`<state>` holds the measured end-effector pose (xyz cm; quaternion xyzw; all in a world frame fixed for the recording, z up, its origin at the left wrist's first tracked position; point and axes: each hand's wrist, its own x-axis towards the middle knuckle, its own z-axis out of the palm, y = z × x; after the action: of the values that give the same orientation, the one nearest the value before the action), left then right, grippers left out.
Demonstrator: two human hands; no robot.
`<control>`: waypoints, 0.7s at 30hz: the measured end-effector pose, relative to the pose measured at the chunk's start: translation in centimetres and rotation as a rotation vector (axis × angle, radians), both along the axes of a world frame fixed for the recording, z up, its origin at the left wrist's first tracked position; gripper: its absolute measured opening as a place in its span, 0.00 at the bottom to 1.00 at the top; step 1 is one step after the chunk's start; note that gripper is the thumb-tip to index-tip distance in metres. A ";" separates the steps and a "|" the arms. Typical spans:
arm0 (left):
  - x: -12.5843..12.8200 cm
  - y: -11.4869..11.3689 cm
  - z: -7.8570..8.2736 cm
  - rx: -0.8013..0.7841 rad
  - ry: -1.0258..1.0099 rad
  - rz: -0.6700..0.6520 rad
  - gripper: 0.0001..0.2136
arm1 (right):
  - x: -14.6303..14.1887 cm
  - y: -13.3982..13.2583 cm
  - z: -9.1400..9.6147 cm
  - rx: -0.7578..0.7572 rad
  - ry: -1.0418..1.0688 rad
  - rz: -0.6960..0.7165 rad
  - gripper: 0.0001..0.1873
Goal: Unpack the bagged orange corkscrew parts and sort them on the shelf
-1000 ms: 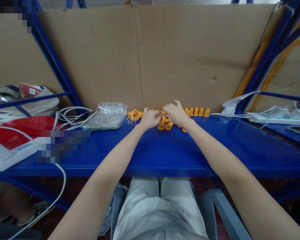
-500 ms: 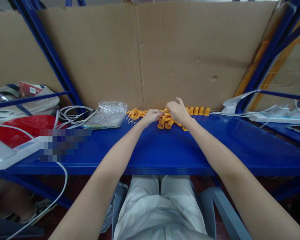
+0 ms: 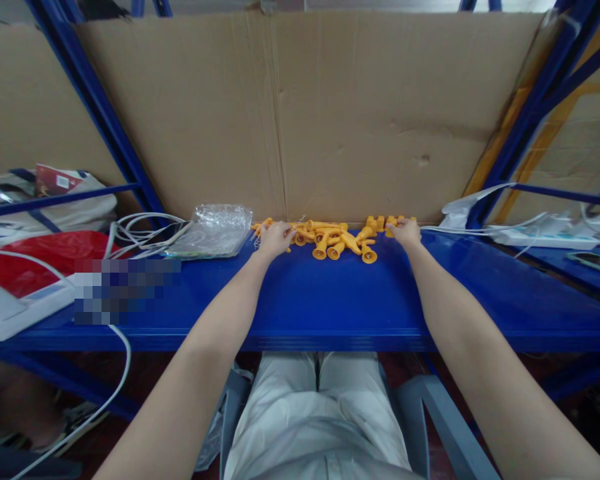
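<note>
At the back of the blue table, several orange plastic pieces with flared, bell-like ends (image 3: pixel 351 241) lie in a loose pile. My left hand (image 3: pixel 274 240) is at the pile's left end, fingers closed; what they hold is hidden. Thin silvery springs or chains (image 3: pixel 255 242) lie beside that hand, and a similar bit shows just past its fingertips. To the right, my right hand (image 3: pixel 406 231) pinches a small orange cup-shaped piece (image 3: pixel 390 224) at the end of a row of such pieces (image 3: pixel 375 223).
A clear plastic bag (image 3: pixel 213 230) lies left of the pile on the blue table (image 3: pixel 330 300). White cables, a power strip (image 3: pixel 30 308) and a red bag (image 3: pixel 40 257) sit further left. Cardboard (image 3: pixel 360 113) stands behind. Another power strip (image 3: pixel 535 233) is at right.
My hands were together over the middle of the pile. Now they are apart: the left has moved left to the pile's end, the right has moved right to the row of cup-shaped pieces.
</note>
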<state>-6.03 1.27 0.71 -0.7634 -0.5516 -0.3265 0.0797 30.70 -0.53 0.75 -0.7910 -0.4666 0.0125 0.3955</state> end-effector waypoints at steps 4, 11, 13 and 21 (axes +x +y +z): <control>0.1 -0.7 0.3 0.044 0.076 0.014 0.11 | 1.0 -0.1 -0.9 -0.133 0.006 0.016 0.13; 0.5 -1.5 1.0 0.029 0.074 0.032 0.13 | 1.5 0.2 -1.5 -0.163 -0.023 0.044 0.21; 0.5 -1.5 1.1 0.018 0.061 0.036 0.15 | 1.7 0.3 -1.7 -0.161 -0.055 0.079 0.21; 0.7 -1.8 1.4 0.038 0.034 0.081 0.17 | 1.0 -0.1 -1.7 -0.265 -0.154 0.184 0.20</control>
<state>-5.28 -0.51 2.08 -0.7441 -0.5743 -0.3206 0.1168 31.68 -0.65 -0.94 -0.7887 -0.5603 0.0493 0.2481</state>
